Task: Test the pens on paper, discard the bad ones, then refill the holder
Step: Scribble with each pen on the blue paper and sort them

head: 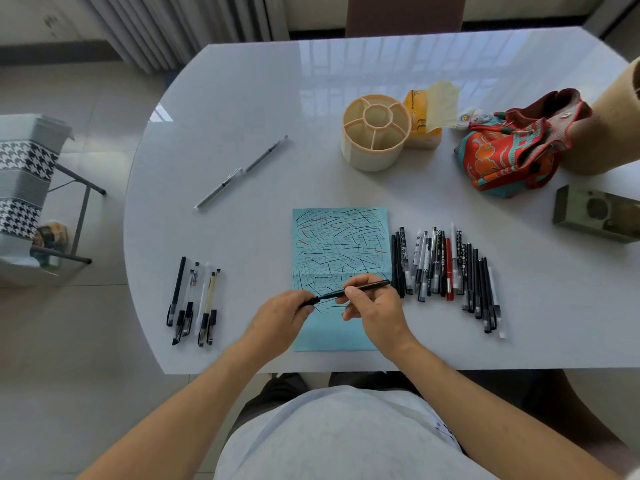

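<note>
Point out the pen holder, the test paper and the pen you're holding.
Pen holder [356,152]: head view, front outer wall.
Paper [332,337]: head view, bare lower part.
Pen [367,286]: head view, barrel beside the right fingers.

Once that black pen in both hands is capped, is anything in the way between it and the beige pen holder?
Nothing visible blocks it. The black pen, held by left hand and right hand, sits over the scribbled blue paper; beyond the paper, bare white table leads to the empty round beige pen holder.

Left hand [280,315] fingers curled; right hand [372,306] fingers pinching.
</note>
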Motion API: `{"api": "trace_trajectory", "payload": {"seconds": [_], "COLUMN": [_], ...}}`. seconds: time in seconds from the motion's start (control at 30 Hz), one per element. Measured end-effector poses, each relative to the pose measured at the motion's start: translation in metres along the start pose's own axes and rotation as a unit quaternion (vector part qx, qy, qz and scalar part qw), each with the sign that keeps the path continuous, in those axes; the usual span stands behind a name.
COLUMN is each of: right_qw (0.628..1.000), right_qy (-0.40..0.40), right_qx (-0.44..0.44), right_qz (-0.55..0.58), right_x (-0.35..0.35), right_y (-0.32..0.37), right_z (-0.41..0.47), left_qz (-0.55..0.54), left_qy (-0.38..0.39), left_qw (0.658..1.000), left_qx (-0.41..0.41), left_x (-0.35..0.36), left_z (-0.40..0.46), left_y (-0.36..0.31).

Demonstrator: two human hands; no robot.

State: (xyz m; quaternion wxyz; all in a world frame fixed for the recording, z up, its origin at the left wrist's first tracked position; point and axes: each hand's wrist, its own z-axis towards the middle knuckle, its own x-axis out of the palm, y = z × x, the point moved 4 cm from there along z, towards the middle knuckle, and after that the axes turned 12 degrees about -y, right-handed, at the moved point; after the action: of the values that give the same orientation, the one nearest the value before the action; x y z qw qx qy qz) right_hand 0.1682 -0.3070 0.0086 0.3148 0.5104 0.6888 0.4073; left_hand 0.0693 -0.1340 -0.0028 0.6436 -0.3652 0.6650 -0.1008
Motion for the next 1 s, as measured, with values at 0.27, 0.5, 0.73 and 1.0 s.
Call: {"api": "trace_trajectory", "payload": {"seconds": [0.27, 0.5, 0.73, 1.0], "right_qw": [1.000, 0.994, 0.824, 0.796], "right_qy": [-0.009, -0.063, -0.109, -0.129], "right_qx": [0.003, 0.017, -0.081, -0.153], "right_qz": [-0.027, -0.087, -0.551, -0.571], "right_x": [0.001, -0.047, -0.105, -0.074], "right_y": [-0.011, 0.011, 0.031, 0.044], "right_z": [-0.006, 0.038, 0.103, 0.114], "left_qz": [0.000, -0.017, 0.176, 0.209], "left_qy": [-0.020, -0.029, 0.067, 0.056], "left_qw": [0.997, 0.998, 0.979, 0.976], "left_qx": [0.070, 0.056, 0.074, 0.037], "left_x": [0.006, 0.007, 0.016, -0.005], "left_z": [0.007, 0.021, 0.016, 0.019], "left_y": [-0.036, -0.039, 0.006, 0.040]}}
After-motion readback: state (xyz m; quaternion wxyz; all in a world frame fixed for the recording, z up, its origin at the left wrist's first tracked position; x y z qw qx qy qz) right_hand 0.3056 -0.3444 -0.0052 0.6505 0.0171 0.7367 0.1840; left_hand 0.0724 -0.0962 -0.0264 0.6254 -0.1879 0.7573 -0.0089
